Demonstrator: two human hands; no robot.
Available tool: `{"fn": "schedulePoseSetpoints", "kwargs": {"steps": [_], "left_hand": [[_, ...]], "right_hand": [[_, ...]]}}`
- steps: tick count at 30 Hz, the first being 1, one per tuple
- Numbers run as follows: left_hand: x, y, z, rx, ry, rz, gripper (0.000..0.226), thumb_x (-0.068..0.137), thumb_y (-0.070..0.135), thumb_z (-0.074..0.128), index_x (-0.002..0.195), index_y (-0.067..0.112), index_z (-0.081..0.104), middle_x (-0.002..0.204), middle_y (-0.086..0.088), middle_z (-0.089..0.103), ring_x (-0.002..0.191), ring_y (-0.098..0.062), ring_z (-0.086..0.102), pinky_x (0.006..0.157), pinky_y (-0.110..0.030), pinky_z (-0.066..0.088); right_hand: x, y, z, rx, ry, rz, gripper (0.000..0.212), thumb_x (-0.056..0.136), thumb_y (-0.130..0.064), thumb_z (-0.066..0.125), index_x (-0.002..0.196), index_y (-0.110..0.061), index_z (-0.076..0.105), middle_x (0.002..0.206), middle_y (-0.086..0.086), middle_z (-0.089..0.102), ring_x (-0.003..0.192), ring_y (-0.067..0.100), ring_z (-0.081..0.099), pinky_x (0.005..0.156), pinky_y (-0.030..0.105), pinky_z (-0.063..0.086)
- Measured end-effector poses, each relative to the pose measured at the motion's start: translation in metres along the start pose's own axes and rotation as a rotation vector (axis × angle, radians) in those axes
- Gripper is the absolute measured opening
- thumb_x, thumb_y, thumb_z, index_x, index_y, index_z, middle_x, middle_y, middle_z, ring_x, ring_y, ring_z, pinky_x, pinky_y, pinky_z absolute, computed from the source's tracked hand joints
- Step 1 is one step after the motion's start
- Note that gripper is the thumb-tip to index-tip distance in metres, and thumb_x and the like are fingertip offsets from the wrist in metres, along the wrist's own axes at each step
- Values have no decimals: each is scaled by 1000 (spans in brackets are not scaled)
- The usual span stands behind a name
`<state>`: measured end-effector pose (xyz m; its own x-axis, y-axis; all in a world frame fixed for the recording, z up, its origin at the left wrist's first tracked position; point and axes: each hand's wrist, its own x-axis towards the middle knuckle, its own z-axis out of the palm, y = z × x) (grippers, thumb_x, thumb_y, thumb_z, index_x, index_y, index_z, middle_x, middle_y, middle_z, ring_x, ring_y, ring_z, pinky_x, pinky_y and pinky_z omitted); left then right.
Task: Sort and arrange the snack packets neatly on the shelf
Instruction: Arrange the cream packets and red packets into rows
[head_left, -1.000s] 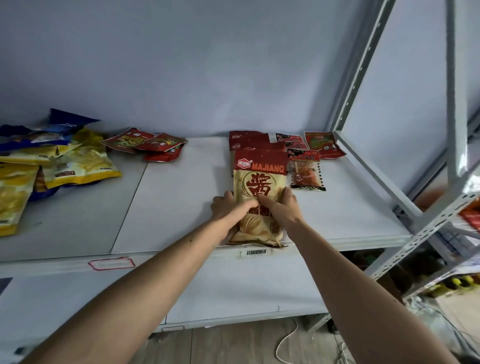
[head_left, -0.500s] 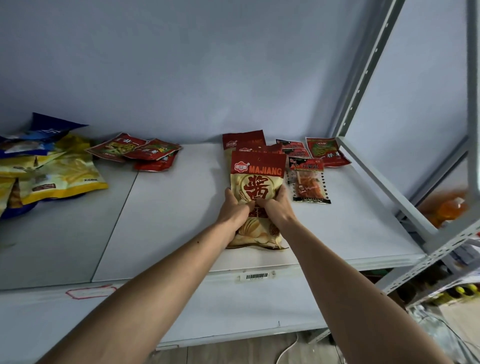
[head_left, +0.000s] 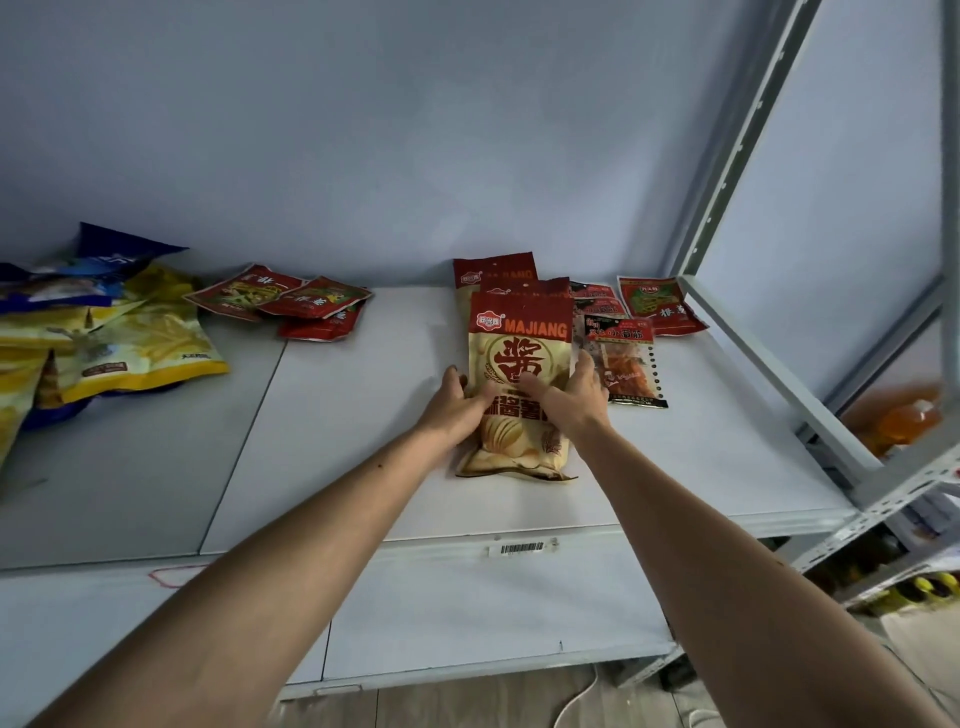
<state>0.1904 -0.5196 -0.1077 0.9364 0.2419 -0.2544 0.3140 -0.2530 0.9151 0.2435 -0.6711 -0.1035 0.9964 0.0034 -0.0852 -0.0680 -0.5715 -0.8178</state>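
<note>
A red and cream MAJIANG snack packet (head_left: 521, 338) lies flat on the white shelf (head_left: 363, 441), overlapping two like packets (head_left: 493, 270) behind it. My left hand (head_left: 457, 402) grips its left side and my right hand (head_left: 577, 397) grips its right side, thumbs over the front. Right of it lie a small clear packet of orange strips (head_left: 626, 364) and red packets (head_left: 660, 306). Further left sit several small red packets (head_left: 280, 301).
A heap of yellow bags (head_left: 130, 348) and a blue bag (head_left: 114, 254) fills the shelf's left end. Grey metal shelf uprights (head_left: 737, 145) rise on the right. A barcode label (head_left: 522, 548) marks the front edge. An orange bottle (head_left: 904, 421) stands beyond the frame.
Both hands have slid the MAJIANG packet back from the shelf's front edge towards the wall, so it now overlaps the packets behind it.
</note>
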Motion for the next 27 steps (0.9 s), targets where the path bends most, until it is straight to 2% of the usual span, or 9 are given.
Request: {"fn": "schedulePoseSetpoints", "kwargs": {"steps": [3,5,8,11,14,17,21,27], "left_hand": [[-8,0,-20,109,25,40,79,97,48,45,155,18,0,161,-4,18,146,-24,24,116,-39,26],[-14,-1,-40,226,40,81,76,99,45,43,155,19,0,161,-4,17,146,-25,25,116,-38,27],[-17,-4,-80,389,82,132,75,99,42,46,155,15,4,161,-7,19,144,-26,30,114,-35,28],[-15,-6,-126,506,157,167,74,98,41,49,155,13,10,160,-8,22,144,-26,29,114,-34,27],[-8,-8,-174,607,245,184,67,97,38,53,151,11,24,155,-11,33,140,-30,35,108,-35,32],[13,-16,-227,651,305,146,58,95,36,56,142,10,37,146,-13,43,133,-32,42,104,-38,38],[49,-28,-291,700,350,85,61,94,39,55,143,9,37,148,-14,41,134,-31,41,107,-40,39],[105,-39,-346,764,340,68,49,93,40,56,130,10,47,130,-11,54,118,-27,54,98,-41,48]], "right_hand": [[-9,-11,-3,-90,88,-102,89,84,-48,66,150,-10,20,152,13,32,141,34,24,117,48,20],[-14,-24,-3,-152,168,-184,80,87,-44,63,148,-9,25,148,13,37,138,34,27,115,47,20],[-16,-49,8,-209,240,-279,68,88,-42,61,142,-10,34,142,11,44,132,32,33,107,44,29],[-17,-81,28,-231,260,-395,59,90,-42,57,136,-10,41,139,10,47,127,31,37,102,42,32],[-13,-115,58,-251,221,-473,53,91,-35,57,134,-7,44,136,13,48,123,32,39,104,42,33],[-4,-144,99,-285,155,-461,56,89,-36,60,135,-7,43,136,13,47,123,33,38,103,43,35],[14,-169,160,-269,50,-370,57,91,-40,59,138,-13,42,141,7,44,129,28,37,102,40,38],[42,-184,228,-266,-65,-209,59,87,-44,63,135,-13,46,136,10,47,126,29,42,98,41,41]]}}
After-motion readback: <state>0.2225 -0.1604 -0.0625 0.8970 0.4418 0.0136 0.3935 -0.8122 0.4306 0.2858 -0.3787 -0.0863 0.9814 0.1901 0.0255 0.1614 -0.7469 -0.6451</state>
